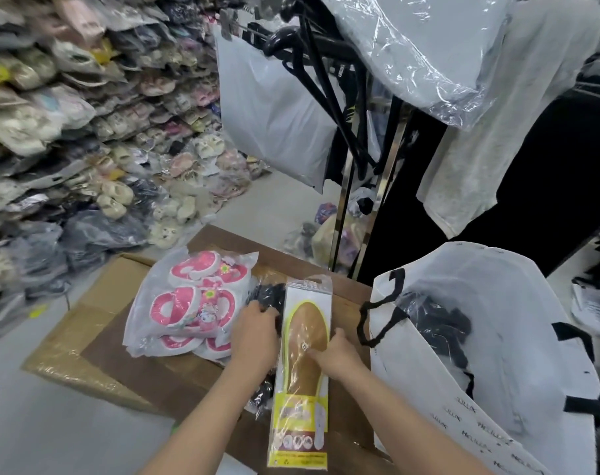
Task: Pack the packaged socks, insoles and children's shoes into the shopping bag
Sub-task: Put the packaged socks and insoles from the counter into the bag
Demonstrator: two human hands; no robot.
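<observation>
- A shop or wholesale stockroom for footwear and clothing.
- A wall of bagged slippers and children's shoes (96, 132) is stacked high on the left.
- A metal clothes rack (346, 186) carries black hangers (312, 73) and plastic-covered garments (425, 46).
- Flattened cardboard boxes (86, 323) lie on the grey floor (45, 430) as a worktop.

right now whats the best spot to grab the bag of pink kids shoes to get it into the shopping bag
Grip the loose gathered plastic at the far top end of the pink shoe bag, coming from above. The bag lies flat on the cardboard box with several bulky shoes inside, so the slack neck probably pinches more easily than the body. The left hand is nearest.
</observation>
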